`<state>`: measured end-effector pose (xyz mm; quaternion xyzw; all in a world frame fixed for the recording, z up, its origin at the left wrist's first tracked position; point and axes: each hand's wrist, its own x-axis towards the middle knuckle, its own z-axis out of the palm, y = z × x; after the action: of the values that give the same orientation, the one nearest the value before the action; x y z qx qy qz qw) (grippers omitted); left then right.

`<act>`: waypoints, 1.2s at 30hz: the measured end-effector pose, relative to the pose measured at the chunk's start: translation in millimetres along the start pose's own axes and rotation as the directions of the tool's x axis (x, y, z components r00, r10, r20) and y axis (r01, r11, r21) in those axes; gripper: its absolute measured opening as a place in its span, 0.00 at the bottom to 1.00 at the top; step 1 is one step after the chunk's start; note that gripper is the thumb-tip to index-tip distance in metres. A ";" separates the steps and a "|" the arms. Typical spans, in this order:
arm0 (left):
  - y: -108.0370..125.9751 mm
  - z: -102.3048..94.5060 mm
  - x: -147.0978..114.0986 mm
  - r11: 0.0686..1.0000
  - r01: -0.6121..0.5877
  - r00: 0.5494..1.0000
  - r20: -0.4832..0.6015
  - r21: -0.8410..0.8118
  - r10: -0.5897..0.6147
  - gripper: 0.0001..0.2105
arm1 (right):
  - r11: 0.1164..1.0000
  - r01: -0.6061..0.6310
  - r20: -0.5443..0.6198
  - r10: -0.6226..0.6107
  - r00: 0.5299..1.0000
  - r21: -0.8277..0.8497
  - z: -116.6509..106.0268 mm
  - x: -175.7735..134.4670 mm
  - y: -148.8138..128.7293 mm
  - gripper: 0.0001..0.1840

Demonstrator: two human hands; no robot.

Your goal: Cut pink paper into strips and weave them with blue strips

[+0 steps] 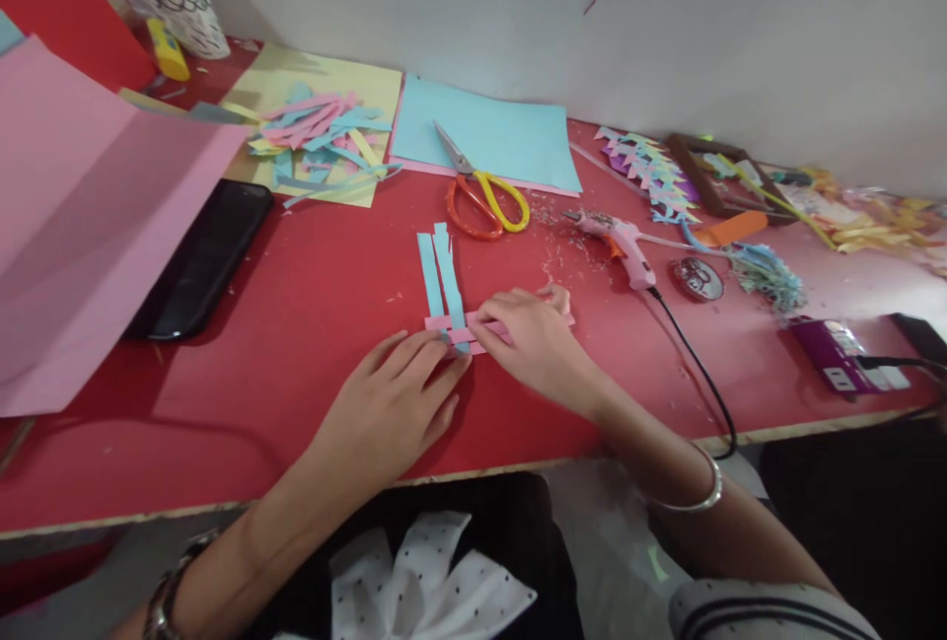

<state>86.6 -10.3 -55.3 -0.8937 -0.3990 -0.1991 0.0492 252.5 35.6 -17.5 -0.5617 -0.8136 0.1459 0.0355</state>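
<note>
Two light-blue paper strips [430, 270] stand upright on the red table, crossed by pink paper strips [436, 322] that run sideways over and under them. My left hand [396, 401] lies with its fingers stretched out, its fingertips on the lower left ends of the crossed strips. From the right, my right hand [529, 339] pinches a pink strip between thumb and forefinger, just beside the crossing. Part of the pink strips is hidden under my right hand.
Beyond the strips lie scissors [480, 191], blue paper sheets [488, 127] and a pile of cut strips [326, 137]. A pink glue gun [618, 246] with a black cord rests to the right. Pink paper [96, 226] partly covers a black phone [211, 265] on the left.
</note>
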 end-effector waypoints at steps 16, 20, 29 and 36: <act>0.9 -0.8 1.6 1.000 -0.017 1.000 -0.023 0.024 0.018 0.14 | 0.993 0.113 0.176 -0.105 0.979 -0.036 -11.0 10.6 -2.0 0.17; 0.8 0.0 1.0 1.000 -0.008 1.000 -0.029 0.028 0.009 0.14 | 0.994 0.085 0.177 -0.097 0.979 0.072 -10.7 9.8 2.0 0.16; 2.0 1.2 0.7 0.998 -0.046 0.998 -0.028 0.044 0.047 0.15 | 0.983 0.085 0.147 -0.109 0.983 0.160 -8.3 10.8 7.9 0.13; 2.3 1.2 0.3 0.998 -0.044 0.999 -0.024 0.044 0.045 0.15 | 0.974 0.131 0.180 -0.164 0.970 0.185 -9.2 12.4 10.9 0.15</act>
<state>88.8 -11.3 -56.1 -0.8986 -0.3824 -0.2004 0.0780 259.8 52.3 -13.1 -0.4773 -0.8372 0.2665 0.0151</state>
